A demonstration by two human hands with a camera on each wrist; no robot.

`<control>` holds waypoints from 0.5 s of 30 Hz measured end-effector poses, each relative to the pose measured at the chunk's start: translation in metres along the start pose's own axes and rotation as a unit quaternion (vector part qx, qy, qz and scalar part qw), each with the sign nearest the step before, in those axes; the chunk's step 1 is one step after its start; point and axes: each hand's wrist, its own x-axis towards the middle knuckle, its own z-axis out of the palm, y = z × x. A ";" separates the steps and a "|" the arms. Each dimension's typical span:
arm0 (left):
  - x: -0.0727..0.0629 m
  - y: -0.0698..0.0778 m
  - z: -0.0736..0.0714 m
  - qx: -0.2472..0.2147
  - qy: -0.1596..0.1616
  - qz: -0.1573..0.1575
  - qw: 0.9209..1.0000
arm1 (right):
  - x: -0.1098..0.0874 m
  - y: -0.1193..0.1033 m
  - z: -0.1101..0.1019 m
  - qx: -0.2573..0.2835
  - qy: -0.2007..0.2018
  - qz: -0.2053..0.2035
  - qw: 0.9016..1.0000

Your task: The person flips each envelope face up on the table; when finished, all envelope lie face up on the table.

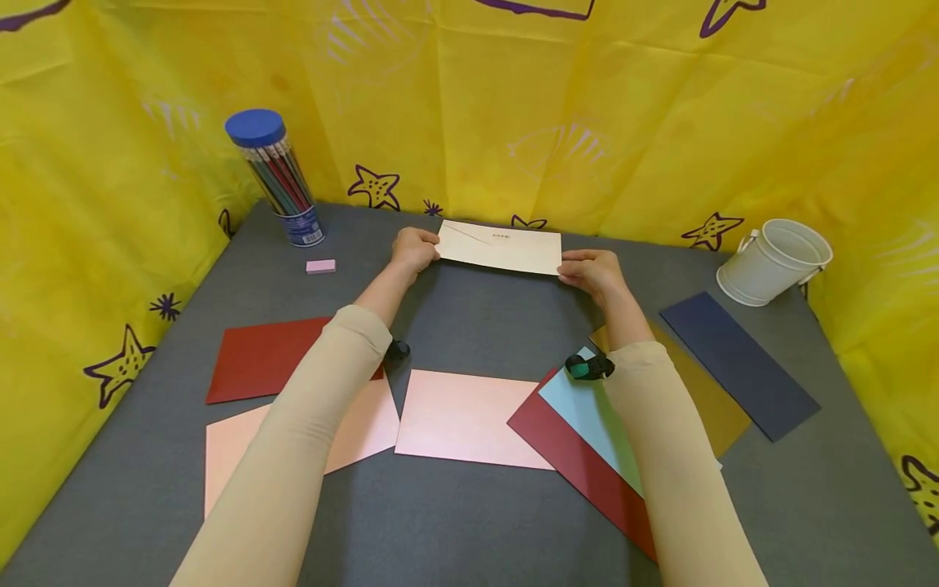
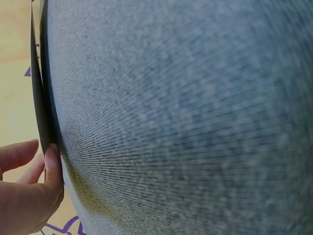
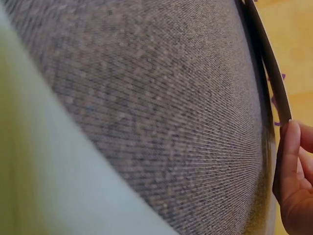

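Note:
My left hand (image 1: 416,249) and my right hand (image 1: 594,272) pinch the two short ends of a cream card (image 1: 506,249) near the far edge of the table. A thin diagonal line and a small line of print show on its face. In the left wrist view the card (image 2: 40,105) is seen edge-on, thumb and fingers of the left hand (image 2: 32,188) at its end. The right wrist view likewise has the card's edge (image 3: 272,61) running down to the right hand's (image 3: 297,171) fingertips, just above the dark tabletop.
Flat on the grey table (image 1: 447,522) lie red (image 1: 264,359), pink (image 1: 469,416), dark red (image 1: 587,465), light blue (image 1: 587,408), gold (image 1: 704,399) and navy (image 1: 741,367) cards. A pencil tub (image 1: 282,179) and pink eraser (image 1: 320,267) stand left, a white bucket (image 1: 766,265) right.

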 end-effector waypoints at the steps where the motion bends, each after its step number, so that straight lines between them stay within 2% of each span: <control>1: 0.000 0.000 0.000 0.001 -0.001 -0.001 1.000 | 0.000 0.000 0.000 -0.001 -0.002 0.002 1.000; 9: -0.002 0.000 0.000 0.009 -0.010 -0.010 1.000 | 0.000 0.001 0.000 -0.053 -0.015 0.009 0.998; 15: -0.004 0.002 -0.001 0.023 -0.012 -0.014 1.000 | 0.002 -0.001 0.001 -0.089 0.000 0.023 0.996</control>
